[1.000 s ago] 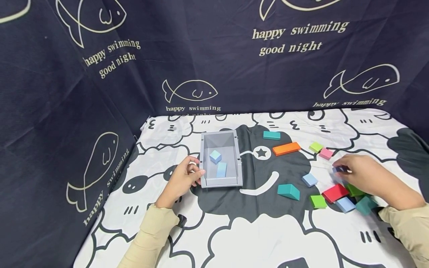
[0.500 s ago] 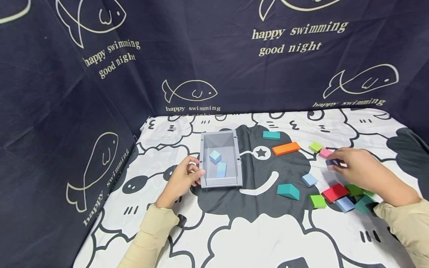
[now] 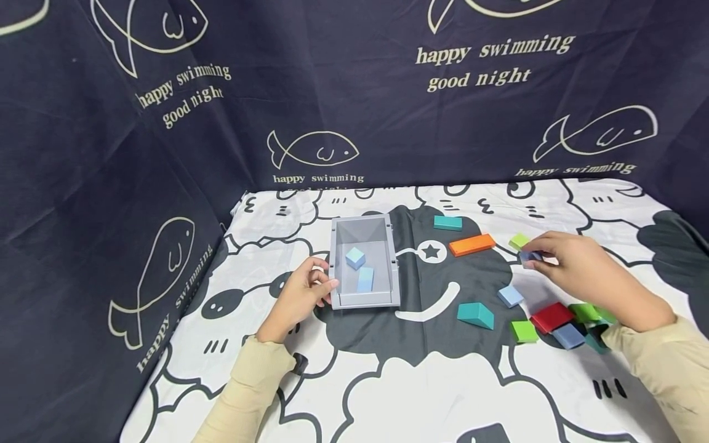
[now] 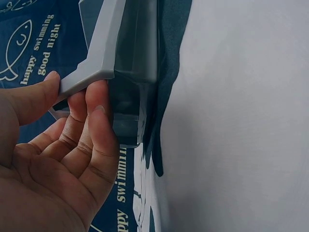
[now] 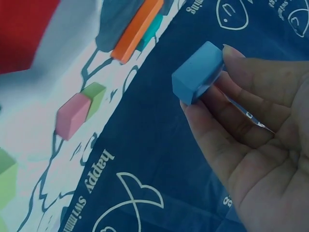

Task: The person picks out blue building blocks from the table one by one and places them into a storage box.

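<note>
Grasping a blue block (image 5: 197, 71) between thumb and fingertips of the right hand (image 3: 589, 271), apparently raised off the cloth (image 3: 432, 394), near a pink block (image 5: 72, 116) and a lime block (image 3: 519, 240). Pinching with the left hand (image 3: 301, 293) the rim of a grey box (image 3: 368, 301) containing two pale blue blocks (image 3: 365, 280). Keep the right pinch firm; judged prone to twisting if held too near the edge. Lift clear of neighbouring blocks before any sideways move. Hold the box steady, without tilting. Lower under control before letting go; avoid dropping.
</note>
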Demonstrator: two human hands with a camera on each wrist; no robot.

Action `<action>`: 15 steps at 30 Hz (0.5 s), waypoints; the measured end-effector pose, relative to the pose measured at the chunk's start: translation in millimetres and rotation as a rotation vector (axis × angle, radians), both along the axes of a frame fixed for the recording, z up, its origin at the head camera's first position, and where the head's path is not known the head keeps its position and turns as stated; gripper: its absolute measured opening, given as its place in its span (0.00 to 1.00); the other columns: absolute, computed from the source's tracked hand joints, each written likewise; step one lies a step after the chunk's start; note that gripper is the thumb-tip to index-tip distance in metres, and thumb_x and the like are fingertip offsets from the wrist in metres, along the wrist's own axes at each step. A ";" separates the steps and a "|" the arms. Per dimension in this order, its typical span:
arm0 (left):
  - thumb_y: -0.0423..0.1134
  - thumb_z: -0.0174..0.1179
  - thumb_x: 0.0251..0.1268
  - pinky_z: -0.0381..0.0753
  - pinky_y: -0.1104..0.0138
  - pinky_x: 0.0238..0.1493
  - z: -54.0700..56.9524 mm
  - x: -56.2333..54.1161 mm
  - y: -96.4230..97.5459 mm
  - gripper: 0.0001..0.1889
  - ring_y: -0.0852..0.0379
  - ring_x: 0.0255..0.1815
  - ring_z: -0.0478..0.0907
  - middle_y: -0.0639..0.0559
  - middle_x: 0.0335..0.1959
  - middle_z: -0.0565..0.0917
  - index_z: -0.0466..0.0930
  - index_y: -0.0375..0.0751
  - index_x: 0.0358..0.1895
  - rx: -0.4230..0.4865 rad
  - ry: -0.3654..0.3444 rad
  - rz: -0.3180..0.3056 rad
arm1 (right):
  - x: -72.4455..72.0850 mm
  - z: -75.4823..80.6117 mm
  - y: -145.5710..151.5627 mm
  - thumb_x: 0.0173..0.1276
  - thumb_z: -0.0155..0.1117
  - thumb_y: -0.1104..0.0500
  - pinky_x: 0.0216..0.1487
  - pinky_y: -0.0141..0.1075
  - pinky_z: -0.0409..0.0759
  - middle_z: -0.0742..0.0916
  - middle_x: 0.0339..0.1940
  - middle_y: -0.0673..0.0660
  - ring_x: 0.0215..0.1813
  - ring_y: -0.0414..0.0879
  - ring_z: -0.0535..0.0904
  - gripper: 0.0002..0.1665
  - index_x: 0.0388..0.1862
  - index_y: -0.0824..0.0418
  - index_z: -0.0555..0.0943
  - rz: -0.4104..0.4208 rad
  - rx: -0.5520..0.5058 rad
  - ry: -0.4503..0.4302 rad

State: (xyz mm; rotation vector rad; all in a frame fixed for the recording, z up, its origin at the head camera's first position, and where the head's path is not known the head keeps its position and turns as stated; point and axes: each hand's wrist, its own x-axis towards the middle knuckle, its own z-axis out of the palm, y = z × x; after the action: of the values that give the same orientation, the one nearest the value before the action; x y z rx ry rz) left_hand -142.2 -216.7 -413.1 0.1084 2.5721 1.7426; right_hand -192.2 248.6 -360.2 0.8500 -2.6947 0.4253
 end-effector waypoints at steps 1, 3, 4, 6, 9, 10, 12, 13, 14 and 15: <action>0.33 0.64 0.67 0.80 0.63 0.28 -0.1 -0.1 0.0 0.15 0.49 0.24 0.81 0.47 0.27 0.81 0.71 0.38 0.52 0.000 -0.001 0.001 | -0.4 1.3 -1.8 0.54 0.78 0.65 0.40 0.53 0.80 0.88 0.39 0.58 0.38 0.53 0.84 0.14 0.40 0.63 0.87 -0.001 -0.005 -0.003; 0.33 0.64 0.68 0.80 0.63 0.28 0.1 0.0 -0.1 0.15 0.49 0.24 0.81 0.47 0.27 0.81 0.71 0.38 0.52 -0.001 -0.005 0.005 | -0.9 3.9 -6.3 0.54 0.77 0.65 0.40 0.51 0.80 0.88 0.40 0.57 0.37 0.51 0.83 0.14 0.40 0.61 0.87 -0.006 -0.008 -0.001; 0.33 0.64 0.67 0.80 0.64 0.28 0.1 0.1 0.0 0.15 0.49 0.24 0.81 0.47 0.27 0.81 0.71 0.38 0.52 -0.002 -0.006 0.005 | -1.4 5.1 -8.8 0.54 0.78 0.65 0.39 0.51 0.79 0.88 0.40 0.56 0.37 0.50 0.83 0.14 0.40 0.61 0.87 -0.001 -0.013 0.004; 0.33 0.64 0.67 0.80 0.64 0.28 -0.1 0.1 0.1 0.15 0.49 0.24 0.81 0.47 0.27 0.81 0.71 0.38 0.53 -0.003 -0.007 0.006 | -2.5 7.6 -14.5 0.54 0.78 0.65 0.40 0.51 0.80 0.88 0.40 0.57 0.37 0.50 0.83 0.14 0.40 0.62 0.87 0.010 -0.023 0.010; 0.33 0.65 0.67 0.80 0.64 0.28 -0.3 0.1 0.1 0.16 0.49 0.24 0.81 0.48 0.27 0.81 0.71 0.37 0.53 -0.003 -0.005 0.002 | -3.9 10.9 -24.0 0.53 0.79 0.64 0.37 0.48 0.79 0.87 0.39 0.55 0.34 0.47 0.81 0.15 0.41 0.62 0.87 0.029 -0.036 0.025; 0.33 0.65 0.67 0.80 0.63 0.28 0.0 0.4 0.2 0.16 0.49 0.24 0.81 0.48 0.27 0.81 0.71 0.37 0.53 -0.003 -0.005 0.001 | -4.3 12.3 -27.5 0.53 0.79 0.64 0.36 0.47 0.78 0.87 0.39 0.55 0.33 0.47 0.80 0.15 0.41 0.62 0.87 0.040 -0.042 0.032; 0.33 0.65 0.67 0.80 0.63 0.28 0.3 0.7 0.4 0.16 0.49 0.25 0.81 0.48 0.27 0.81 0.71 0.37 0.53 -0.002 -0.004 -0.001 | -5.1 14.9 -34.9 0.54 0.79 0.63 0.34 0.45 0.77 0.87 0.39 0.54 0.33 0.45 0.79 0.15 0.41 0.62 0.87 0.051 -0.048 0.041; 0.33 0.65 0.67 0.80 0.63 0.28 -0.1 0.4 0.3 0.16 0.50 0.25 0.81 0.48 0.27 0.81 0.71 0.37 0.53 -0.003 -0.003 -0.001 | -5.2 16.4 -39.0 0.54 0.79 0.63 0.34 0.44 0.77 0.87 0.39 0.54 0.33 0.46 0.79 0.14 0.41 0.61 0.87 0.057 -0.054 0.045; 0.34 0.65 0.67 0.80 0.63 0.28 0.4 0.8 0.5 0.16 0.49 0.25 0.81 0.47 0.27 0.81 0.71 0.38 0.53 -0.002 -0.004 0.000 | -5.3 17.8 -43.2 0.55 0.78 0.63 0.34 0.44 0.77 0.88 0.39 0.54 0.34 0.46 0.80 0.14 0.41 0.61 0.87 0.064 -0.061 0.047; 0.34 0.65 0.67 0.80 0.63 0.28 0.8 1.1 0.5 0.16 0.49 0.25 0.81 0.47 0.27 0.81 0.71 0.38 0.53 -0.003 -0.005 0.001 | -5.3 19.2 -47.6 0.56 0.78 0.63 0.35 0.44 0.78 0.88 0.39 0.54 0.35 0.47 0.81 0.13 0.41 0.61 0.87 0.072 -0.070 0.048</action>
State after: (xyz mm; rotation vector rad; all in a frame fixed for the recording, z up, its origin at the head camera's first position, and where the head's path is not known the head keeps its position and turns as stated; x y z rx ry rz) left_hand -141.0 -216.2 -412.3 0.1020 2.5720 1.7369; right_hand -197.6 201.0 -340.9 0.9270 -2.5961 0.5062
